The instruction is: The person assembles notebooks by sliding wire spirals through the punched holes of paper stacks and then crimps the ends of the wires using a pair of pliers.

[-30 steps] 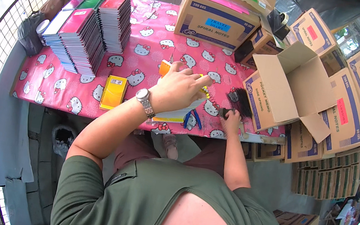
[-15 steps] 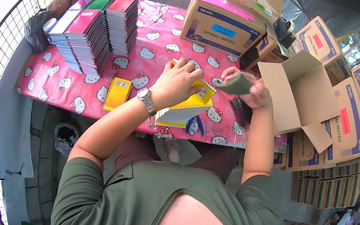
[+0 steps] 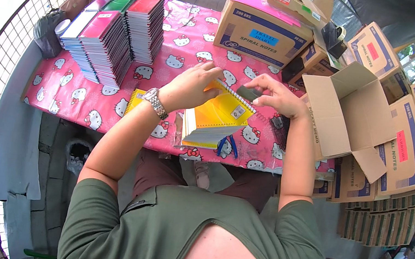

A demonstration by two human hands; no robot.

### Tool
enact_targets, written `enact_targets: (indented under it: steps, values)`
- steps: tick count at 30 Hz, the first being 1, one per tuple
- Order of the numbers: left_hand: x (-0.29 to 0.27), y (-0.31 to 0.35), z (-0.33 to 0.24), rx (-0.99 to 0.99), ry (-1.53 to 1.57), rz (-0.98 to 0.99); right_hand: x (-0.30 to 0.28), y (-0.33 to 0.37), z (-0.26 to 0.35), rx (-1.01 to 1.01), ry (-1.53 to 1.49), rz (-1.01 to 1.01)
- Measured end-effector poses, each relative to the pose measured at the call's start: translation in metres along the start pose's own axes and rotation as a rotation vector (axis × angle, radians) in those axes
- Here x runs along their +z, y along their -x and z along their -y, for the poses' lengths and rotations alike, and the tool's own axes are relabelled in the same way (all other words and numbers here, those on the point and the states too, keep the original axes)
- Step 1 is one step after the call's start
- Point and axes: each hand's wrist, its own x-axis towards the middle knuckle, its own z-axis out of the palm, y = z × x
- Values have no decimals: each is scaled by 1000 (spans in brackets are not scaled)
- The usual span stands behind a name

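Note:
A yellow spiral notebook (image 3: pixel 228 110) tops a small stack with white page edges, with its coil along the far side. My left hand (image 3: pixel 192 89) curls over the stack's far-left end, gripping the notebook there. In my right hand (image 3: pixel 281 98) is a small dark grey-green block (image 3: pixel 249 93), pinched between thumb and fingers and held at the coil's right part. I cannot tell what the block is made of. Close to the stack's near right corner lies a blue-handled hand tool (image 3: pixel 229 147). Another yellow notebook (image 3: pixel 135 100) lies partly hidden by my left wrist.
Tall piles of spiral notebooks (image 3: pixel 103 44) stand at the table's left. An open carton (image 3: pixel 345 118) is at the right, beside several closed boxes (image 3: pixel 263 34). Dark wire coils (image 3: pixel 279 131) lie beneath my right forearm. A pink patterned cloth (image 3: pixel 175 63) covers the table.
My right hand has brought the block down and left to the notebook's coil. The top notebook now lies flatter on the stack, and my left hand has slid slightly left.

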Motion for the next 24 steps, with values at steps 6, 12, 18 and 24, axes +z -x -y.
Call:
enact_targets:
  steps: [6,12,18,24]
  values:
    - [6,-3,10,44,166,-15,1,-5,5,-134,-484,52]
    - [0,-3,3,24,180,4,6,-12,2,37,-168,-27]
    - [4,-6,-1,-41,166,-34,37,-17,-144,429,-13,-593]
    - [10,6,-8,-236,305,-166,176,20,-229,808,555,-960]
